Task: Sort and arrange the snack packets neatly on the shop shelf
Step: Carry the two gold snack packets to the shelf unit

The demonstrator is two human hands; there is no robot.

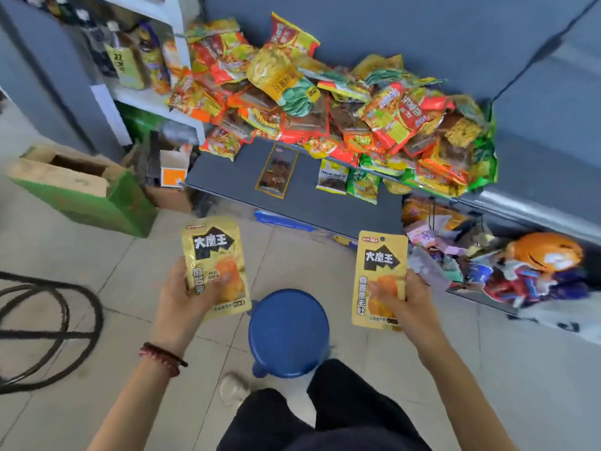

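Note:
My left hand (182, 297) holds a yellow snack packet (214, 255) with black lettering, upright, below the shelf's front edge. My right hand (408, 304) grips a matching yellow packet (380, 271). Ahead, the dark grey shelf (309, 203) carries a big jumbled heap of snack packets (341, 105) in red, yellow and green against its back. One dark clear packet with an orange border (277, 170) lies alone on the shelf's bare front. Two small packets, one yellow (332, 177) and one green (364, 187), lie side by side to its right.
A blue round stool (287, 330) stands on the tiled floor between my hands. An open green cardboard box (81, 190) sits at left, black cable loops (48, 330) further left. A lower shelf (487, 271) at right holds mixed toys and an orange ball (546, 252). A white rack (146, 60) stands upper left.

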